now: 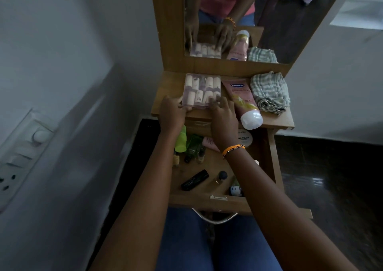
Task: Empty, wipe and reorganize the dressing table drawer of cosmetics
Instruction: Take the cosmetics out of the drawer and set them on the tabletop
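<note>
Two hands on one clear case of small tubes (202, 91): left hand (172, 113) grips its near-left corner, right hand (222, 113) presses curled fingers (215, 102) on its near-right edge. Case sits on the table (163, 96), touching the pink lotion tube (241, 100). Best move, I'd say: slide it flat toward the mirror, square to the tube, then let go. Count: one checked cloth (269, 92) on the table; open drawer (273, 160) holds roughly ten small cosmetics, some hidden by arms.

On the table (275, 123) I count one clear case (202, 91), one pink tube (241, 99) and one checked cloth (269, 93); the drawer (271, 160) holds about ten small cosmetics.
</note>
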